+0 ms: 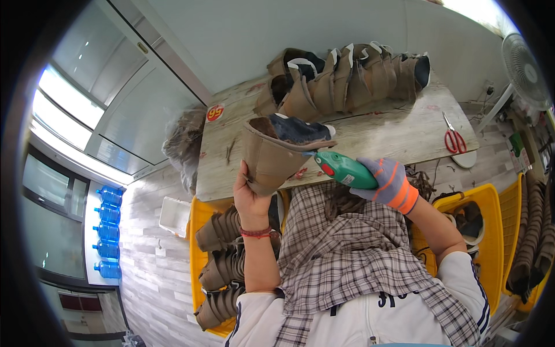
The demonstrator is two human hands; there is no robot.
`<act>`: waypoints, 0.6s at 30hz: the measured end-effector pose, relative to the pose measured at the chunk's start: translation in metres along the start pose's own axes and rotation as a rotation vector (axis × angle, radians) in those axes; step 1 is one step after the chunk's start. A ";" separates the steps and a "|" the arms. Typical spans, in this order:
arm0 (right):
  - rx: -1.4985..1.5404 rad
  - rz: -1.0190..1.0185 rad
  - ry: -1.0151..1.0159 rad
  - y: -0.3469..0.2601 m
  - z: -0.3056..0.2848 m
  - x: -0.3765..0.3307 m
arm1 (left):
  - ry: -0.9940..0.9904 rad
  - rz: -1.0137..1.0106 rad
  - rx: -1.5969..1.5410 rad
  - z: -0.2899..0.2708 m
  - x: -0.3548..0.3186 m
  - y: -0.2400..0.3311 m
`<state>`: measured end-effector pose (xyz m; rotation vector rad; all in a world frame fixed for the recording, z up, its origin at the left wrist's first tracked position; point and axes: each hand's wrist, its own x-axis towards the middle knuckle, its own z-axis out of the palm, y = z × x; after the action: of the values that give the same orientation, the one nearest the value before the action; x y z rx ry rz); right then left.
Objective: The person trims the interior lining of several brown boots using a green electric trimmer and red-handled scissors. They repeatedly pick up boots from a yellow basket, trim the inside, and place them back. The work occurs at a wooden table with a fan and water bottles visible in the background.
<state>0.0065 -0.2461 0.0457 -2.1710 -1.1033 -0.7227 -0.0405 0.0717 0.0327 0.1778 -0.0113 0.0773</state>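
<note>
My bare left hand (253, 199) grips a brown boot upper (266, 159) from below and holds it over the front edge of the table (231, 156). Dark blue lining and a brown fuzzy inside show at its top. My right hand (393, 184), in a grey and orange glove, is closed around a green handheld electric cutter (352, 172) with a red button. The cutter's tip is at the right edge of the upper, just under the rim; whether it touches is too small to tell. Dark brown scraps (344, 202) lie on my checked apron (347, 254).
A row of nested brown uppers (347, 84) lies along the table's back. Red-handled scissors (455, 140) rest at the right end. Yellow crates (199, 231) with stacked uppers (219, 272) stand beside me. A fan (523, 69) is at the far right, a bag of scraps (184, 141) at the left.
</note>
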 end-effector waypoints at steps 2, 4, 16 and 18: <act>0.026 0.012 0.017 -0.001 0.005 0.002 | 0.004 0.031 0.062 0.006 -0.003 -0.002; 0.066 0.051 -0.019 -0.004 0.005 0.008 | 0.016 0.074 0.150 0.014 -0.006 -0.006; 0.284 0.181 -0.068 -0.020 0.020 0.033 | -0.072 0.269 0.521 0.021 -0.014 -0.017; 0.284 0.198 -0.085 -0.021 0.020 0.036 | -0.064 0.284 0.555 0.019 -0.014 -0.021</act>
<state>0.0110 -0.2032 0.0625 -2.0437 -0.9510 -0.3645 -0.0527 0.0468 0.0479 0.7338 -0.0790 0.3588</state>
